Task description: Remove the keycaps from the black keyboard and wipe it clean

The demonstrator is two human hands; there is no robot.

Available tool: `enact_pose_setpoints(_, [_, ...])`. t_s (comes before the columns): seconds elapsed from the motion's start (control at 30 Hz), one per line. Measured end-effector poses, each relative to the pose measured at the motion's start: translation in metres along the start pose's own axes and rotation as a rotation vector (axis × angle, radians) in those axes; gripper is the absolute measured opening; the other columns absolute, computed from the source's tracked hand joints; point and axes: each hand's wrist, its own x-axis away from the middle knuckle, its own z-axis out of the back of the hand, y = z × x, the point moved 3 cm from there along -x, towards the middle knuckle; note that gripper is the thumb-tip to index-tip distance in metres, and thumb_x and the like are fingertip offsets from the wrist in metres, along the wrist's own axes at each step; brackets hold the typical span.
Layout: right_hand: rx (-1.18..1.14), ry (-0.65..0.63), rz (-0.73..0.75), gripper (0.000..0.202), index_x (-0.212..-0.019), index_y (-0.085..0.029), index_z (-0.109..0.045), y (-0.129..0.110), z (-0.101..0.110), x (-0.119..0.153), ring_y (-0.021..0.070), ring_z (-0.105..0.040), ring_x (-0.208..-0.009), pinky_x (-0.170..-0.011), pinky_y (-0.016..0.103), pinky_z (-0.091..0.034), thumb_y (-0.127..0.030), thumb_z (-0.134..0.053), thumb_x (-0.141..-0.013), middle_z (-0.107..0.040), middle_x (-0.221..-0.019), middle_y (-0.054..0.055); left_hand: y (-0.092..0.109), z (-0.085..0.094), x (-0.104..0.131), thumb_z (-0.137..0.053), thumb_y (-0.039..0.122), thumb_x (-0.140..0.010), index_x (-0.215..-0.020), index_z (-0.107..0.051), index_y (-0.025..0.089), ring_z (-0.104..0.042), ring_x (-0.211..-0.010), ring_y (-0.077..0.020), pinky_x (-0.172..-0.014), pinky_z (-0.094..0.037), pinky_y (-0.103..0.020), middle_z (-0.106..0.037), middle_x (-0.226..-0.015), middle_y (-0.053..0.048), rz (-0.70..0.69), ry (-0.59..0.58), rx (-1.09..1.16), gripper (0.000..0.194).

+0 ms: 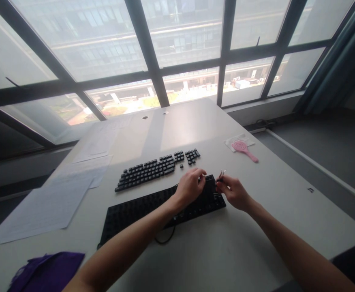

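A black keyboard (141,211) lies at a slant on the white desk, its key field largely bare of caps, with a cable loop at its front edge. Over its right part hovers my left hand (191,184), fingers half curled and apart at the tips; a dark gap shows between thumb and forefinger. At the keyboard's right end, my right hand (234,192) pinches a small keycap puller (222,173) with thin wire prongs pointing up. Behind the keyboard, removed black keycaps (148,171) are laid out in keyboard order. One loose keycap (181,166) sits among the groups.
A pink hairbrush (241,148) rests on a clear wrapper at the right. Paper sheets (43,211) cover the desk's left side. Purple cloth (48,271) lies at the front left. Large windows stand behind the desk (189,121), and a curtain (332,77) hangs at right.
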Motion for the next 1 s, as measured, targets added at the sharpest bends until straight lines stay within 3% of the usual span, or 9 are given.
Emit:
enact_pose_setpoints(0.1, [0.062,-0.056,0.017,0.017,-0.083,-0.019,-0.063,-0.001,-0.004,0.001,0.0165,-0.057,-0.064,-0.062,0.027,-0.047,-0.030,-0.055,-0.094,-0.064,-0.069,0.000,0.018,-0.016,0.031,-0.049,0.016,-0.093,-0.099,-0.063,0.022,-0.063,-0.079,-0.0192,-0.073,-0.047,-0.031,-0.069,-0.087,-0.003,0.037,-0.068,0.049,0.016])
enact_pose_setpoints(0.2, [0.102,-0.101,0.029,0.017,-0.081,-0.019,-0.062,-0.001,-0.006,0.001,0.0158,-0.054,-0.064,-0.062,0.027,-0.045,-0.026,-0.054,-0.094,-0.063,-0.070,0.000,0.025,-0.027,0.044,-0.048,0.015,-0.093,-0.094,-0.061,0.021,-0.062,-0.079,-0.0202,-0.074,-0.045,-0.032,-0.069,-0.085,-0.004,0.042,-0.050,0.040,0.015])
enact_pose_setpoints(0.37, [0.163,-0.233,0.047,0.017,-0.084,-0.019,-0.063,-0.004,-0.004,0.002,0.0162,-0.054,-0.065,-0.063,0.027,-0.044,-0.024,-0.052,-0.095,-0.063,-0.072,0.000,0.023,-0.028,0.044,-0.049,0.012,-0.091,-0.091,-0.060,0.022,-0.060,-0.080,-0.0204,-0.076,-0.044,-0.034,-0.069,-0.085,-0.003,0.044,-0.022,0.074,0.015])
enact_pose_setpoints(0.53, [0.323,-0.304,0.226,0.022,-0.083,-0.020,-0.065,-0.013,-0.007,0.006,0.0169,-0.055,-0.068,-0.068,0.028,-0.045,-0.021,-0.049,-0.097,-0.067,-0.078,0.003,0.028,-0.021,0.045,-0.061,0.012,-0.077,-0.081,-0.059,0.022,-0.057,-0.085,-0.0216,-0.074,-0.042,-0.034,-0.066,-0.085,-0.004,-0.024,-0.067,0.073,0.011])
enact_pose_setpoints(0.73, [0.464,-0.345,0.422,0.024,-0.076,-0.020,-0.060,-0.019,-0.012,0.011,0.0159,-0.053,-0.063,-0.062,0.026,-0.041,-0.012,-0.047,-0.095,-0.063,-0.070,0.003,0.028,-0.023,0.043,-0.072,0.035,-0.081,-0.075,-0.062,0.021,-0.056,-0.087,-0.0210,-0.073,-0.037,-0.034,-0.069,-0.086,-0.002,-0.027,-0.132,0.050,0.017])
enact_pose_setpoints(0.83, [0.417,-0.325,0.393,0.021,-0.078,-0.020,-0.061,-0.014,-0.009,0.010,0.0165,-0.056,-0.066,-0.064,0.027,-0.043,-0.012,-0.050,-0.094,-0.065,-0.072,0.004,0.024,-0.026,0.042,-0.073,0.041,-0.084,-0.077,-0.067,0.022,-0.057,-0.087,-0.0201,-0.074,-0.037,-0.033,-0.070,-0.087,-0.002,-0.020,-0.133,0.068,0.021])
enact_pose_setpoints(1.0, [0.228,-0.102,0.212,0.013,-0.080,-0.020,-0.063,0.001,-0.006,0.007,0.0174,-0.063,-0.065,-0.066,0.028,-0.047,-0.017,-0.057,-0.091,-0.069,-0.073,0.002,0.020,-0.029,0.041,-0.082,0.041,-0.076,-0.090,-0.073,0.025,-0.058,-0.089,-0.0210,-0.078,-0.039,-0.034,-0.071,-0.092,-0.001,-0.003,-0.113,0.099,0.023])
